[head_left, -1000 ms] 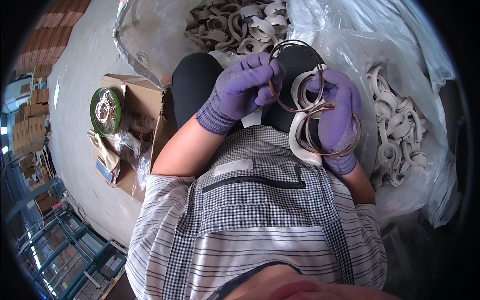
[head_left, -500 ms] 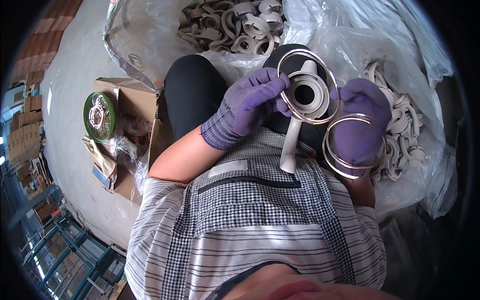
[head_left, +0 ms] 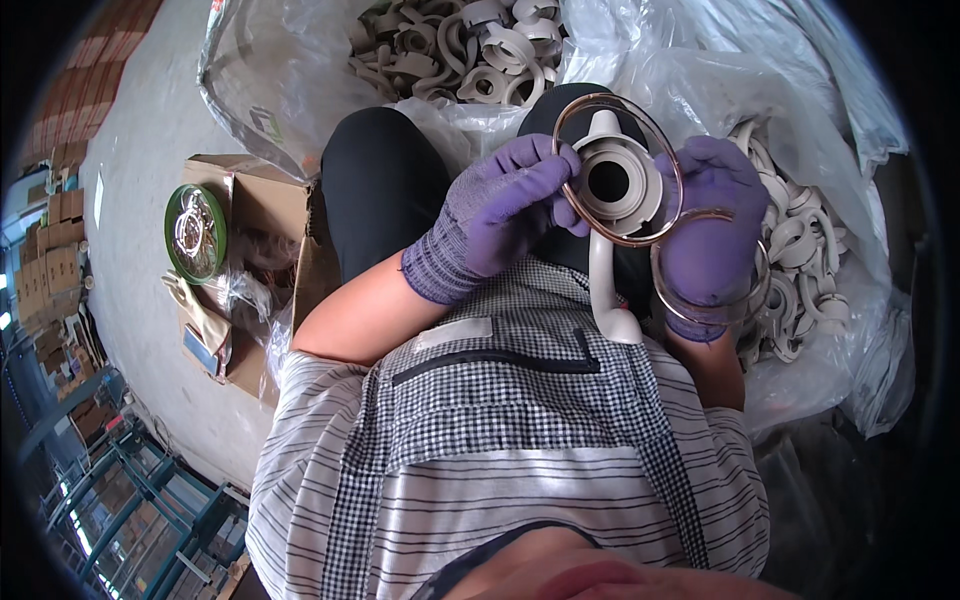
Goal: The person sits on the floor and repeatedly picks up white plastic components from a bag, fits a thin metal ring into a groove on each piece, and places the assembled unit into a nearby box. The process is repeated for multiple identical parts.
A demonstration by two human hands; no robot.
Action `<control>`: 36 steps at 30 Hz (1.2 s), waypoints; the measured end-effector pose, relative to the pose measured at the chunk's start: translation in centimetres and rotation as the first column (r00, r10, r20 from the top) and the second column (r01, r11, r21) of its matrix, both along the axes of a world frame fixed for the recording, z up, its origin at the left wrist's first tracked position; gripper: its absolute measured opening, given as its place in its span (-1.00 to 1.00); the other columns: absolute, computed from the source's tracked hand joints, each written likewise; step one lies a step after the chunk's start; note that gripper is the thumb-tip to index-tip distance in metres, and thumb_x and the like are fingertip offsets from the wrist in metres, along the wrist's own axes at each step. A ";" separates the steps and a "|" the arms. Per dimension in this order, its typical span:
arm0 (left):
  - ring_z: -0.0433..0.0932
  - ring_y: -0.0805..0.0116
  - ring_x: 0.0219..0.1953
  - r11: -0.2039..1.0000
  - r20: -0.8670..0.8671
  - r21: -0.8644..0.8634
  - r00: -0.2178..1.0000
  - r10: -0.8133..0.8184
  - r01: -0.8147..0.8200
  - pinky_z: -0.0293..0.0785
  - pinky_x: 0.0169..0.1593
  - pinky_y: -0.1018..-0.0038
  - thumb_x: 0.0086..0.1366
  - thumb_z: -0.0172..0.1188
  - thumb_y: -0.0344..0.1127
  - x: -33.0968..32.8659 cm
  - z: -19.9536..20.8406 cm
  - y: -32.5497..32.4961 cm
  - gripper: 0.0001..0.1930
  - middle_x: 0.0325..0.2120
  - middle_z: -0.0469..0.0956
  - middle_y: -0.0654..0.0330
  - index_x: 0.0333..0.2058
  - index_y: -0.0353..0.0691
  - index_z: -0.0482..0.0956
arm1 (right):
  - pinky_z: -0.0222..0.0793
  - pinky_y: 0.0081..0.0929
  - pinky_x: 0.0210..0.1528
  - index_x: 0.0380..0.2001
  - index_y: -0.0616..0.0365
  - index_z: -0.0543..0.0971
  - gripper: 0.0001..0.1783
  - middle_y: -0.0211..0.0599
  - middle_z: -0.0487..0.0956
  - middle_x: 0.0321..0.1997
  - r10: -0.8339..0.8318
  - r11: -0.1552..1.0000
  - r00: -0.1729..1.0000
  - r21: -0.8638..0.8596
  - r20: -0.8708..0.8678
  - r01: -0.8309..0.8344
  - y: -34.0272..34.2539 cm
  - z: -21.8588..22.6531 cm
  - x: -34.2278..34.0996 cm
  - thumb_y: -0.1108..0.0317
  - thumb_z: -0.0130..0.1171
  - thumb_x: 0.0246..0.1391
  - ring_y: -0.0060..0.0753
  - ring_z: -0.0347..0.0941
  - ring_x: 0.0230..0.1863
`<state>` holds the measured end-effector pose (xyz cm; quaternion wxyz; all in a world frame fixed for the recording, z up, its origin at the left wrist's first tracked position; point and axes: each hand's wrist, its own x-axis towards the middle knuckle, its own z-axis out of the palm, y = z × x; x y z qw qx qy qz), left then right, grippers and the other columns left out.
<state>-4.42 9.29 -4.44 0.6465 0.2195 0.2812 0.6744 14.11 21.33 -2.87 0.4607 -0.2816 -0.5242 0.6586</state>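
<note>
My left hand (head_left: 508,205), in a purple knit glove, pinches a thin shiny metal ring (head_left: 618,243) by its left side. Framed behind the ring is a pale grey plastic part (head_left: 640,205) with a round, stepped opening and a curved arm reaching down toward my apron. My right hand (head_left: 712,220), gloved alike, curls with its fingertips at the part's right edge; the exact grip is partly hidden. More metal rings (head_left: 757,272) hang loosely round my right hand and wrist.
A plastic bag (head_left: 265,75) of similar grey parts (head_left: 515,48) lies beyond my knees; more parts (head_left: 800,240) fill clear plastic at right. At left, a cardboard box (head_left: 270,205) stands by a green round container (head_left: 222,215) of rings, with a pale glove (head_left: 200,310) below.
The plastic part has turned, its lower arm swinging right. My right hand has shifted slightly up and left against it, and the rings on that wrist have tilted. My left hand stays nearly still.
</note>
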 end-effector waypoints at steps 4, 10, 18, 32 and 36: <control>0.60 0.31 -0.33 0.995 0.132 0.092 0.990 -0.052 0.040 0.55 -0.11 0.42 0.51 0.06 -0.24 -0.5 -0.8 0.1 -0.76 -0.49 0.58 0.18 -0.13 -0.35 0.52 | 0.45 -0.19 0.20 0.07 0.36 0.49 -0.40 -0.12 0.58 -0.06 0.121 0.989 0.972 0.111 -0.203 -0.100 1.3 0.1 2.3 -0.07 0.01 0.41 -0.27 0.52 -0.01; 0.58 0.35 -0.36 0.986 0.119 0.153 0.990 -0.077 0.058 0.54 -0.15 0.46 0.50 0.03 -0.30 -0.6 -0.5 0.1 -0.80 -0.52 0.54 0.21 -0.16 -0.33 0.53 | 0.43 -0.31 0.05 0.16 0.26 0.47 -0.55 -0.22 0.55 0.14 0.180 0.965 0.984 0.198 -0.019 -0.173 1.2 1.7 6.2 0.17 0.13 0.37 -0.36 0.50 0.02; 0.63 0.43 -0.36 0.993 -0.082 0.074 0.993 -0.083 0.089 0.58 -0.18 0.51 0.47 0.11 -0.34 -0.5 1.6 -0.7 -0.82 -0.43 0.62 0.18 -0.13 -0.36 0.57 | 0.29 -0.70 -0.42 -0.09 0.31 0.57 -0.70 -0.32 0.54 -0.29 0.016 0.847 0.910 0.477 0.415 -0.232 0.4 4.5 3.3 0.50 0.38 0.11 -0.72 0.34 -0.51; 0.55 0.44 -0.43 0.999 0.020 0.039 0.999 -0.036 0.035 0.58 -0.25 0.42 0.50 0.12 -0.27 0.7 3.1 -1.1 -0.78 -0.38 0.48 0.15 -0.14 -0.35 0.55 | 0.42 -0.32 -0.20 -0.13 0.27 0.56 -0.81 -0.21 0.54 -0.20 0.020 0.959 0.963 0.277 -0.267 0.057 -0.2 3.5 5.0 0.38 0.19 0.27 -0.28 0.46 -0.25; 0.51 0.43 -0.46 0.982 -0.004 0.155 0.994 -0.109 0.108 0.57 -0.25 0.43 0.51 0.10 -0.25 0.2 2.7 -1.1 -0.78 -0.41 0.43 0.17 -0.17 -0.32 0.56 | 0.34 -0.19 0.13 -0.28 0.11 0.53 -0.81 -0.21 0.57 0.04 0.095 0.995 0.869 0.061 -0.486 -0.074 0.8 6.0 6.2 0.28 0.04 0.41 -0.12 0.45 0.08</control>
